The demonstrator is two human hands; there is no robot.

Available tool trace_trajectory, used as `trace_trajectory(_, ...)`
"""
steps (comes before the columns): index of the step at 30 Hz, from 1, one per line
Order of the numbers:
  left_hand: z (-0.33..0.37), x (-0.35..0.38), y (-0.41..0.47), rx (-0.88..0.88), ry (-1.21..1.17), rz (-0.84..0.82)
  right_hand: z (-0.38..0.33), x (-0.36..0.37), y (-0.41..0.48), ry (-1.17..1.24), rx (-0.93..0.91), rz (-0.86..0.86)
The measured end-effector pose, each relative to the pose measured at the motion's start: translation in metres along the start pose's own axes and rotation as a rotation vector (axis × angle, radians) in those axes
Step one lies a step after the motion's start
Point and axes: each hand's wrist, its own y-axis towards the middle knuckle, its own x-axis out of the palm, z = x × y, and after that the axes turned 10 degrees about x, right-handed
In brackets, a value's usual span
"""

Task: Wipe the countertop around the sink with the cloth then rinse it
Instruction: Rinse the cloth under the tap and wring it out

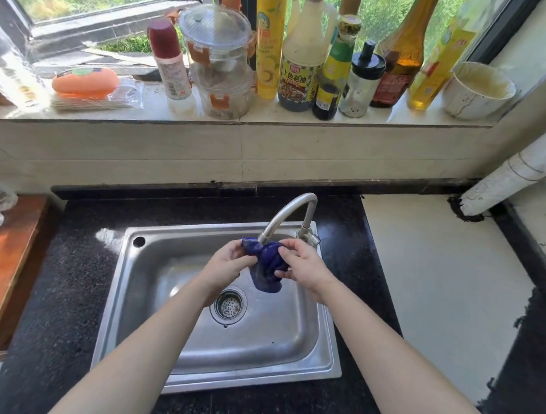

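A kitchen corner is shown, with a sunlit windowsill (382, 117) crowded with sauce bottles and jars above a tiled wall. Below it, a dark speckled countertop (68, 290) surrounds a steel sink (256, 350), whose drain strainer (229, 305) lies near the basin's middle. A curved faucet (292, 208) is mounted at the far rim, its spout aimed down and leftward over the basin.

The blue cloth (269, 264) is held bunched above the basin, directly beneath the spout's mouth and touching or nearly touching it. Its long axis runs roughly top to bottom, the lower end hanging free toward the drain. The upper corner is pinched by the left hand (226, 263) from the left side, while the bunched middle is gripped by the right hand (306, 266) from the right, fingers curled into the folds. Both hands are about equally near.

Whether water is running cannot be told. The rinsing step is judged to be in hand; for wringing, a twist along the vertical axis would be needed.
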Motion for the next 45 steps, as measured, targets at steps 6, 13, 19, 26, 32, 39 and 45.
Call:
trace_trajectory(6, -0.011, 0.007, 0.002, 0.052, 0.133, 0.111, 0.015, 0.000, 0.001, -0.132, 0.035, 0.045)
trace_trajectory(13, -0.010, 0.031, 0.002, 0.039, 0.064, 0.218, 0.021, 0.018, 0.000, -0.222, 0.034, 0.006)
trace_trajectory(19, -0.012, 0.025, 0.002, 0.043, 0.149, 0.280, 0.027, 0.027, 0.004, -0.209, 0.011, -0.002)
trace_trajectory(26, -0.004, 0.024, -0.002, -0.161, -0.152, 0.340, 0.032, 0.044, 0.012, -0.082, 0.044, 0.015)
trace_trajectory(32, 0.001, 0.015, -0.002, -0.117, -0.171, 0.236, 0.031, 0.038, 0.019, 0.009, 0.044, 0.034)
trace_trajectory(39, -0.005, 0.003, -0.001, -0.060, -0.174, 0.150, 0.030, 0.030, 0.025, 0.083, 0.068, 0.094)
trace_trajectory(45, 0.001, 0.001, 0.006, -0.055, -0.038, 0.301, 0.023, 0.033, 0.014, -0.071, 0.006, -0.033)
